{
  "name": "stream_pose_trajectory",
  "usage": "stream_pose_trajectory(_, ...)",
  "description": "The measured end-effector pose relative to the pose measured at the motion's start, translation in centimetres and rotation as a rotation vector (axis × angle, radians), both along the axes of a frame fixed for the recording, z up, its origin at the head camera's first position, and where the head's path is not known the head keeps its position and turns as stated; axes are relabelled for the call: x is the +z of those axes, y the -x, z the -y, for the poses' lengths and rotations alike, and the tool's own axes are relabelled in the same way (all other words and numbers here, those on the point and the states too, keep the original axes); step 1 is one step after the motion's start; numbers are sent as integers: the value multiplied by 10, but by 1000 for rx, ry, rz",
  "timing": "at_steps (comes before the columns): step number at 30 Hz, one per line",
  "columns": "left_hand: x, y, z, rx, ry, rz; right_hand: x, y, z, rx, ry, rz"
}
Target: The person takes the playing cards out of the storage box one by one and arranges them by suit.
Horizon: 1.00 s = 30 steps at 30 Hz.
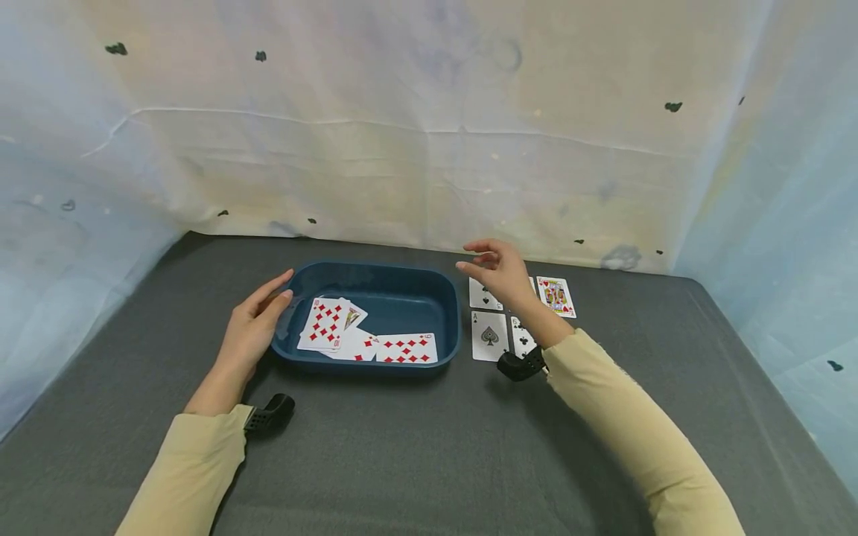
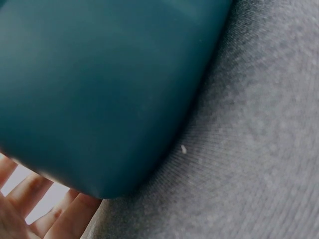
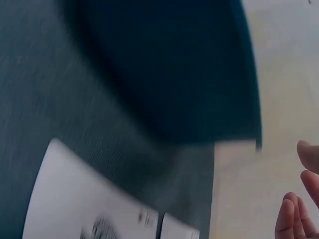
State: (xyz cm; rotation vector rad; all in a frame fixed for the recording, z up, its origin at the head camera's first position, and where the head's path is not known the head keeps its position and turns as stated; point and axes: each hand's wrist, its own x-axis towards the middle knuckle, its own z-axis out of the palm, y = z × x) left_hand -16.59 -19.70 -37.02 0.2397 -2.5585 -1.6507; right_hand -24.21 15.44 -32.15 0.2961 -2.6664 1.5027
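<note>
Head view shows your left hand (image 1: 251, 327) resting with straight fingers against the left wall of the dark blue rectangular plastic tray (image 1: 382, 281), which sits on the grey fabric tabletop (image 1: 415, 454) straight ahead of you. Your fingers are not curled round the rim; they only touch it. Inside the tray, just right of those fingertips, lie several red diamond playing cards (image 1: 365, 339), face up and overlapping, against the near wall. Your right hand (image 1: 499, 272) hovers past the tray's right wall, fingers loosely spread and holding nothing. Under and beside that hand, face-up cards lie in rows on the tabletop: an ace of spades card (image 1: 489, 336) nearest the tray, and a red court card (image 1: 555, 295) at the far right. From the left wrist view, the tray's rounded outer corner (image 2: 99, 99) fills the picture, your fingers (image 2: 30, 209) just beneath it.
</note>
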Motion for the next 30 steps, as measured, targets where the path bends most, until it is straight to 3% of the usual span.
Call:
stream_pose_trajectory(8, 1, 1, -2, 3, 3, 7, 7, -10, 43, 84, 20, 24)
stream_pose_trajectory(18, 2, 2, -5, -11, -3, 2, 15, -29, 91, 218, -52, 60)
stream_pose_trajectory(23, 1, 3, -6, -24, -13, -5, 8, -35, 107, 275, -131, 108)
stream_pose_trajectory(30, 1, 5, -7, -24, -11, -11, -5, -37, 125, 292, -204, 212)
